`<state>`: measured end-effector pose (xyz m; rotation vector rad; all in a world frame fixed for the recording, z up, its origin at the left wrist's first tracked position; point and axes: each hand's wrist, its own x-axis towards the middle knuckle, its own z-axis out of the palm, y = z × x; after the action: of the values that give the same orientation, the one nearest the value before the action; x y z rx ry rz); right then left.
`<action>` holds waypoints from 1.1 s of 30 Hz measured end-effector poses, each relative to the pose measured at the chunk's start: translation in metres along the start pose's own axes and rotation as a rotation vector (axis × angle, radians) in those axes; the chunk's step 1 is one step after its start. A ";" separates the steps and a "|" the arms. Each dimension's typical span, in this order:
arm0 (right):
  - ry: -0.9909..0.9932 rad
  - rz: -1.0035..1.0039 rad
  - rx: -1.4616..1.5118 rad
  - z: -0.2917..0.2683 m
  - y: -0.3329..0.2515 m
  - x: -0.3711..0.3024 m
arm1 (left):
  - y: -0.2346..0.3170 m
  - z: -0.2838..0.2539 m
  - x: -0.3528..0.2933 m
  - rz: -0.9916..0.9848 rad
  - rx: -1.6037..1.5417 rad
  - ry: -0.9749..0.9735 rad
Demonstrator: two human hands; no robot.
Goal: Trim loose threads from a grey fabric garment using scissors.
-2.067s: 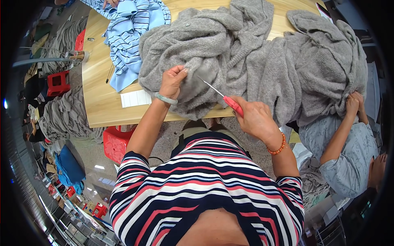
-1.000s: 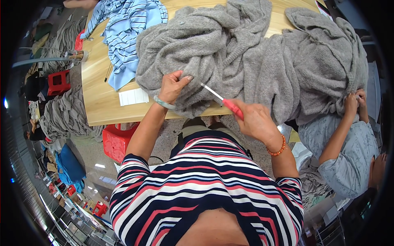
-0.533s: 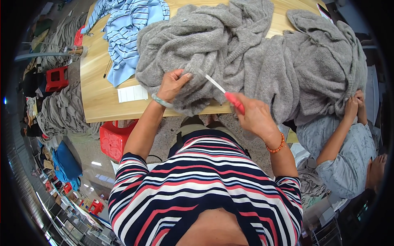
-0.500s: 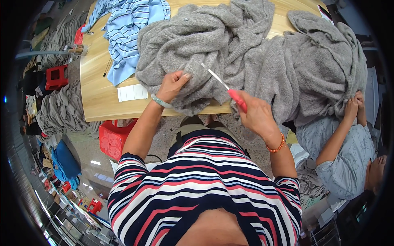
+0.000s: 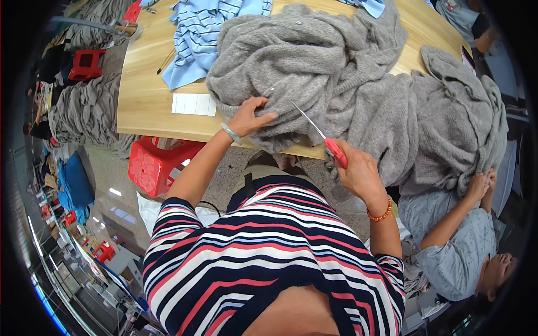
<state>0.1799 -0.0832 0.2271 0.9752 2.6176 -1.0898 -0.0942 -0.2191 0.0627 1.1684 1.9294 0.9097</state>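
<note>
A large heap of grey knit fabric (image 5: 280,56) lies across the table, its near folds hanging at the front edge. My left hand (image 5: 252,116) rests against these folds, thumb and fingers apart, with nothing gripped. In my right hand (image 5: 358,171) is a pair of red-handled scissors (image 5: 336,152), held by the handle. Their slim metal blade points up and left, its tip just over the grey knit. Only one blade line shows, and my fingers cover part of the handle.
Blue striped cloth (image 5: 196,47) and a white paper strip (image 5: 194,105) lie left on the wooden table (image 5: 140,106). A red stool (image 5: 150,168) stands below. At the right, a co-worker's hands (image 5: 481,185) hold the grey knit's far end.
My left thumb and fingers have come apart from a pinch on the knit. The scissors still point up-left in my right hand. The whole view has shifted slightly.
</note>
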 end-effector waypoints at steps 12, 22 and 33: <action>-0.072 -0.008 -0.107 0.005 -0.003 -0.005 | -0.017 -0.024 -0.039 -0.118 0.645 0.009; -0.106 -0.180 -0.104 0.010 -0.017 0.005 | 0.018 -0.041 -0.023 0.332 -0.027 0.264; -0.013 -0.056 -0.090 0.014 -0.024 0.010 | 0.018 -0.108 0.154 0.607 0.459 0.109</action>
<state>0.1554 -0.1003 0.2268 0.8787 2.6726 -0.9771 -0.2310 -0.0949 0.1024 2.0880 1.9566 0.8544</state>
